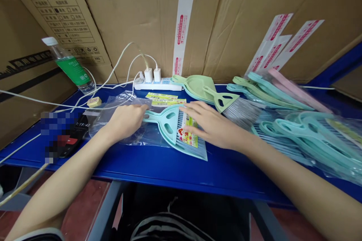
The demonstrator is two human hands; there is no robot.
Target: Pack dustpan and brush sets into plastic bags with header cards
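Observation:
A turquoise hand brush [169, 125] lies in a matching dustpan [202, 155] on the blue table, its pale bristles pointing right. My left hand [129, 121] is closed at the handle end of the brush and dustpan; its fingertips are partly hidden. Over the bristles, my right hand [216, 126] lies with fingers apart, touching a colourful label card [190, 134]. Beneath the set and my left hand spreads a clear plastic bag [103, 124]. Just behind the right hand are a green hand brush [223, 101] and a green dustpan [196, 83].
More dustpans [271, 92] and bagged turquoise brush sets [299, 131] crowd the right side. Yellow label cards [164, 99] lie before a power strip [169, 86] with white cables. A phone [75, 135] and bottle [72, 69] are at left; cardboard boxes [147, 15] rise behind.

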